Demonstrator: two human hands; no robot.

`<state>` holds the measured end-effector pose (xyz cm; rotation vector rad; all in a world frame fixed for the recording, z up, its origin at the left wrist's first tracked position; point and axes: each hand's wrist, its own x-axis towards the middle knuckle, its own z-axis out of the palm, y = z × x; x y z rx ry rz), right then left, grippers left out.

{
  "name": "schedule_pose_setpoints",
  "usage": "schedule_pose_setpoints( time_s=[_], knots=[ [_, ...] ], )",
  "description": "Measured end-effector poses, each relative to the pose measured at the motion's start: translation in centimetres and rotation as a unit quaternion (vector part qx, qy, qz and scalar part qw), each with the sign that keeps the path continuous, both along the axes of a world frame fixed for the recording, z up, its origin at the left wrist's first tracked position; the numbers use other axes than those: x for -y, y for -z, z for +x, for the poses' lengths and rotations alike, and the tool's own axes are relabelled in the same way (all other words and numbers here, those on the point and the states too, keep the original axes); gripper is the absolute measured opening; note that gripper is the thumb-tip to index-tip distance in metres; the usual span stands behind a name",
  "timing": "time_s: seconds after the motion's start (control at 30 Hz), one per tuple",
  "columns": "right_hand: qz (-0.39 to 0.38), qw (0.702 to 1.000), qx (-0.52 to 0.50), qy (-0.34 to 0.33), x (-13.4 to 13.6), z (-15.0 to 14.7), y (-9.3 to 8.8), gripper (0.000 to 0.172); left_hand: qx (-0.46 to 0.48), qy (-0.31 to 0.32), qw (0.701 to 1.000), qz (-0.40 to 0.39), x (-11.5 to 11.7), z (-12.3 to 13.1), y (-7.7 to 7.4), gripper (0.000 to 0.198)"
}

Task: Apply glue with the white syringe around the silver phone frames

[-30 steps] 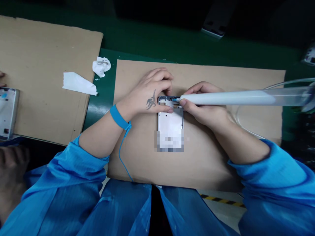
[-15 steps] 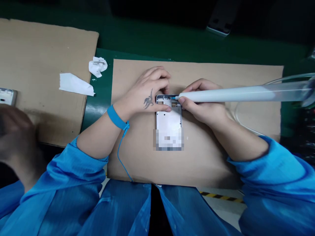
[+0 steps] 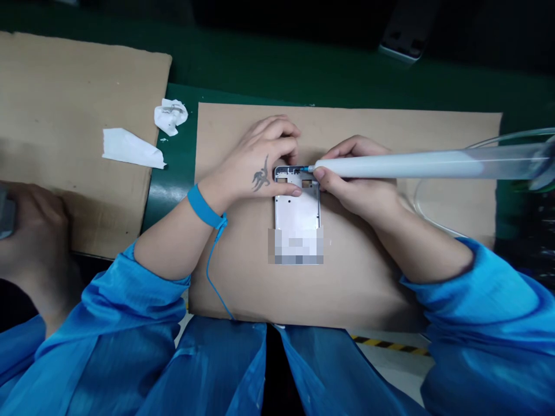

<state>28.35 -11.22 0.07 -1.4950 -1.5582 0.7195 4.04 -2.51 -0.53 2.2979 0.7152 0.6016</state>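
A silver metal phone frame [image 3: 298,216] lies on a cardboard sheet; part of its lower end is pixelated. My left hand [image 3: 264,159] grips its upper left side, thumb across the face and fingers curled beyond the top edge. My right hand [image 3: 362,182] is closed round a white glue-dispenser syringe [image 3: 403,166], held nearly level. The syringe's blue needle tip [image 3: 304,169] is at the dark strip along the frame's top edge; whether it touches cannot be told. A blue wrist strap [image 3: 203,208] with a cord is on my left wrist.
Cardboard [image 3: 247,277] covers the green bench here, with another sheet [image 3: 87,86] at left. White paper scraps [image 3: 132,148] lie between them. A co-worker's hand [image 3: 39,248] is at far left. A clear tube [image 3: 422,211] loops at right. A dark device [image 3: 403,49] stands at the back.
The needle tip has shifted slightly along the frame's top edge. My left hand keeps its hold. The co-worker's hand has moved, and a grey piece now shows by its fingers.
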Motion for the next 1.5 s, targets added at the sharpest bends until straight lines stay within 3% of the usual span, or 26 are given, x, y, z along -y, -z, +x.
schedule_pose_setpoints(
  time_s=[0.2, 0.5, 1.13, 1.23, 1.37, 1.5],
  knots=[
    [-0.011, 1.0, 0.002, -0.01, -0.1, 0.5, 0.4, 0.032, -0.003, 0.0, 1.0, -0.006, -0.1, 0.1, 0.0, 0.064],
    [0.019, 1.0, 0.01, -0.018, -0.2, 0.6, 0.8, 0.045, -0.016, 0.003, 1.0, 0.003, 0.0, -0.1, -0.2, 0.064],
    [0.023, 0.999, 0.019, -0.026, -0.2, 0.6, 0.9, 0.038, -0.019, 0.002, 1.0, -0.005, 0.1, -0.1, -0.5, 0.055],
    [0.032, 0.999, -0.008, -0.024, -0.1, 0.5, 0.8, 0.041, -0.024, 0.0, 1.0, -0.005, 0.3, 0.0, -0.6, 0.059],
    [0.055, 0.99, -0.129, 0.003, 0.5, 0.6, 0.5, 0.043, -0.017, -0.006, 1.0, 0.01, 0.1, -0.1, -0.4, 0.065],
    [0.113, 0.982, -0.149, -0.004, 1.1, 0.9, 0.6, 0.032, -0.008, -0.08, 0.996, 0.04, -1.2, -0.9, 0.3, 0.053]
  ],
)
